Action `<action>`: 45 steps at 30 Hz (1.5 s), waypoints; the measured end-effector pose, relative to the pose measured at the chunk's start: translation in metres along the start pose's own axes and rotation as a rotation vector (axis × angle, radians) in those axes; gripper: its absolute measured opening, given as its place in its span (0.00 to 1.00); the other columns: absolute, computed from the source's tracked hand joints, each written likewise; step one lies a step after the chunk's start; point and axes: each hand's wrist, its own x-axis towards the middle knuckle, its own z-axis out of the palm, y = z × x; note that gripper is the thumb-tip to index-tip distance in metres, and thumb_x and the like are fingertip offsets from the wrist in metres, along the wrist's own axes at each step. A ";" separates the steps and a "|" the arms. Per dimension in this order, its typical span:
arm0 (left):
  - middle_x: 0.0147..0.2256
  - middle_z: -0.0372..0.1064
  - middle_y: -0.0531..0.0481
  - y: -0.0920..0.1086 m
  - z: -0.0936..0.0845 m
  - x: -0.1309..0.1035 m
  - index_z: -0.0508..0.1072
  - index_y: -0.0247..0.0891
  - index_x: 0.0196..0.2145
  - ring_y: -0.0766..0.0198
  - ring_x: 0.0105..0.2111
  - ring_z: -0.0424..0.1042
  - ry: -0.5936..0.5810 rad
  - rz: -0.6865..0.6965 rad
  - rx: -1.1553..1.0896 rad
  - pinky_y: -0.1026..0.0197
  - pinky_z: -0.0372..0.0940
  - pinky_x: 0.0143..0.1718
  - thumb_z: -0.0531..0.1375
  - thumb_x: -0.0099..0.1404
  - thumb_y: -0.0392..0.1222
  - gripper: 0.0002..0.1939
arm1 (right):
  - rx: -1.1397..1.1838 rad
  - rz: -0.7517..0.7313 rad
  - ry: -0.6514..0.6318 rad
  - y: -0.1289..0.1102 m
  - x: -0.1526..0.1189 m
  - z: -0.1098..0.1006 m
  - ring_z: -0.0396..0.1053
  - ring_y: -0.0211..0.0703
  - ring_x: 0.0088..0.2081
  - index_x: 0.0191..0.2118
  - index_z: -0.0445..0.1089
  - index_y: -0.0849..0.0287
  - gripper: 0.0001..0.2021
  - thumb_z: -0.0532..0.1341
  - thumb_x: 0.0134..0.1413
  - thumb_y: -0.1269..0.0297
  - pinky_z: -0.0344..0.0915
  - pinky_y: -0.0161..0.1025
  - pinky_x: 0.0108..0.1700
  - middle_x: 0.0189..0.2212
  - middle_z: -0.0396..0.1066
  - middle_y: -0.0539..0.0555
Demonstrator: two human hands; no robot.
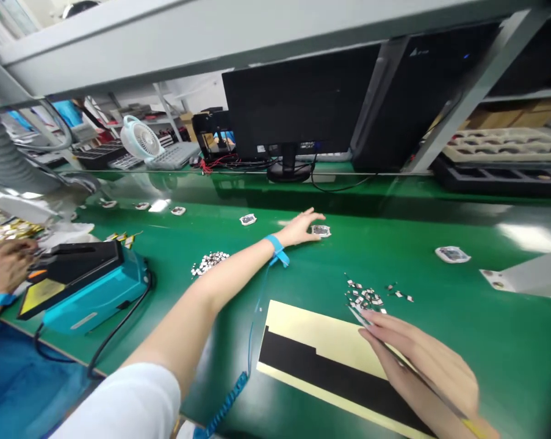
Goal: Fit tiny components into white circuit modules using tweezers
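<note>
My left hand [300, 228], with a blue strap on its wrist, reaches far over the green bench. Its spread thumb and fingers are beside a small white-rimmed part [321, 231]. Tweezers [394, 353] are pinched in my right hand [421, 360], their tips at a small pile of tiny pieces [364, 297]. Below lies a pale yellow sheet with a black band [316, 317], partly under my right hand. A second pile of tiny white pieces [210, 263] lies left of my left forearm. More white-rimmed parts sit apart, one at the right [453, 254] and one left of my left hand [248, 219].
A monitor [298, 103] stands at the back, with a small fan [142, 139] to its left. On the left is a teal device [92, 292] with a black cable, beside another person's hands [5, 265]. A metal bracket [526, 274] juts in at the right.
</note>
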 end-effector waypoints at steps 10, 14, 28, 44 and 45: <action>0.35 0.71 0.44 -0.016 -0.111 -0.146 0.71 0.33 0.39 0.58 0.35 0.69 -0.387 -0.326 0.579 0.62 0.61 0.36 0.52 0.58 0.38 0.13 | 0.170 -0.012 -0.106 -0.005 -0.007 0.003 0.69 0.42 0.39 0.40 0.67 0.58 0.16 0.62 0.42 0.77 0.68 0.35 0.41 0.38 0.70 0.53; 0.36 0.70 0.42 -0.028 -0.103 -0.155 0.72 0.33 0.36 0.55 0.36 0.69 -0.335 -0.394 0.645 0.61 0.61 0.37 0.52 0.57 0.40 0.13 | 0.173 -0.098 -0.194 0.001 -0.008 0.007 0.68 0.43 0.41 0.42 0.65 0.58 0.18 0.60 0.43 0.79 0.69 0.35 0.41 0.39 0.70 0.55; 0.31 0.71 0.45 -0.031 -0.109 -0.152 0.72 0.36 0.27 0.59 0.31 0.69 -0.326 -0.390 0.636 0.64 0.61 0.31 0.54 0.54 0.43 0.11 | 0.244 -0.049 -0.273 0.006 -0.012 0.010 0.67 0.43 0.43 0.43 0.64 0.55 0.15 0.57 0.48 0.77 0.68 0.37 0.41 0.41 0.68 0.54; 0.33 0.71 0.45 -0.020 -0.117 -0.151 0.71 0.34 0.34 0.57 0.32 0.70 -0.307 -0.516 0.276 0.62 0.63 0.32 0.53 0.51 0.58 0.24 | 0.287 0.266 -0.693 -0.016 0.008 0.015 0.65 0.38 0.30 0.35 0.58 0.61 0.07 0.47 0.52 0.76 0.61 0.33 0.31 0.30 0.67 0.54; 0.33 0.71 0.47 -0.017 -0.117 -0.150 0.71 0.34 0.33 0.57 0.33 0.69 -0.298 -0.508 0.300 0.61 0.63 0.34 0.53 0.50 0.59 0.24 | 0.250 0.241 -0.728 -0.017 0.006 0.016 0.65 0.39 0.31 0.36 0.59 0.61 0.08 0.48 0.51 0.77 0.61 0.34 0.31 0.32 0.67 0.54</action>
